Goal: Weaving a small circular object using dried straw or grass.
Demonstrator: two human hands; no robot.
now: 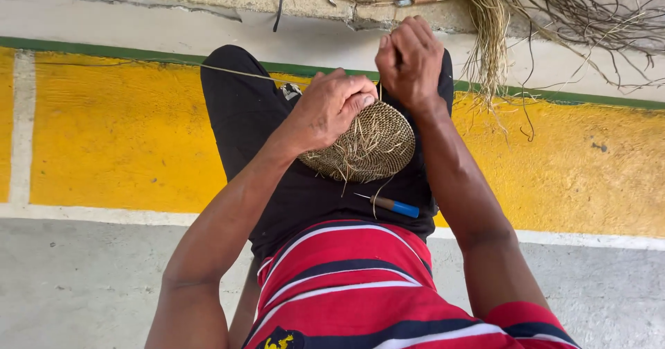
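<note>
Woven disc [367,148], light, stiffish and best gripped at its rim, rests on the lap, left hand [329,110] clamped on that rim, right hand [410,58] just above fisted around a strand.

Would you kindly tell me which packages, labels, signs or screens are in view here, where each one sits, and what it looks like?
No packages, signs or screens are in view.
Emblem: a small yellow embroidered mark low on the red striped shirt, at the bottom edge of the picture; too small to make out further.
</note>
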